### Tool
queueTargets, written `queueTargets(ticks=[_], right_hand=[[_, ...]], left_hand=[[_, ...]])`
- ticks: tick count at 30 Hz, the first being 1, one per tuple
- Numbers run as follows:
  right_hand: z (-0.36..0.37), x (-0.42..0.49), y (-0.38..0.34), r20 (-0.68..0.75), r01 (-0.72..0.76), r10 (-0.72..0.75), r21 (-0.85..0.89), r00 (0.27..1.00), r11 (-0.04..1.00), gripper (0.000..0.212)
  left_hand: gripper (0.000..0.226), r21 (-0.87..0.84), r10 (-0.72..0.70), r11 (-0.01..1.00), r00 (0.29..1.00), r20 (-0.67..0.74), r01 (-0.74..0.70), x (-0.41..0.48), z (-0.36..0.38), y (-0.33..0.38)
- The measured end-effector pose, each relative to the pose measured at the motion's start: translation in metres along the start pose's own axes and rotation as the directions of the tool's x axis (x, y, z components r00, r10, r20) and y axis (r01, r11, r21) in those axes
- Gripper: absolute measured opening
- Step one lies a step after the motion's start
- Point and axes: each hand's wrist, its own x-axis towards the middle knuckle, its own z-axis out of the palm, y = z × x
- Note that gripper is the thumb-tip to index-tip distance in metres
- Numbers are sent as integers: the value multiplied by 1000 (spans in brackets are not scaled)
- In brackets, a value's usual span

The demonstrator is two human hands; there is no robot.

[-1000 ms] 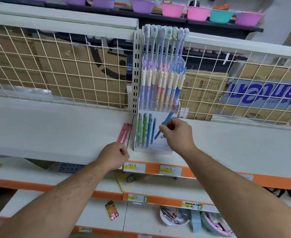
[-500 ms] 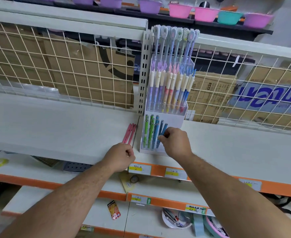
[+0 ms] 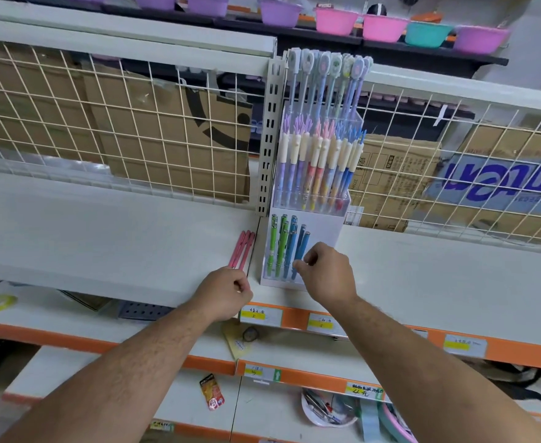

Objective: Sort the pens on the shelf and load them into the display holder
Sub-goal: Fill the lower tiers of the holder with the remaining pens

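I can make out only mirrored blue lettering on a cardboard box [image 3: 499, 183] behind the wire grid; the price tags [image 3: 261, 315] are too small to read. My right hand [image 3: 328, 271] reaches to the display holder [image 3: 318, 225] on the shelf [image 3: 103, 238], fingers pinching a blue pen [image 3: 301, 251] in its front tier. My left hand [image 3: 226, 292] is curled closed at the ends of the pink pens [image 3: 243, 249] lying beside the holder.

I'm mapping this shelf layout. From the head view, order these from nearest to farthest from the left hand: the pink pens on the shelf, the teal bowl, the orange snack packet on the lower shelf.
1. Pink pens: just above the left hand, lying beside the display holder.
2. Orange snack packet: below the hand, on the lower shelf.
3. Teal bowl: far up and right, on the top shelf.
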Motion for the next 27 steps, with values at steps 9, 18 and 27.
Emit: queueTargets(ticks=[9, 18, 27], right_hand=[[36, -35, 4, 220, 57, -106, 216, 970, 975, 18], [49, -35, 7, 233, 5, -79, 300, 969, 954, 21], [51, -34, 8, 222, 10, -72, 267, 972, 964, 16]], left_hand=[[14, -107, -146, 987, 958, -248, 123, 2, -7, -7], [26, 143, -113, 977, 953, -283, 158, 48, -14, -3], [34, 362, -161, 908, 973, -165, 211, 77, -12, 6]])
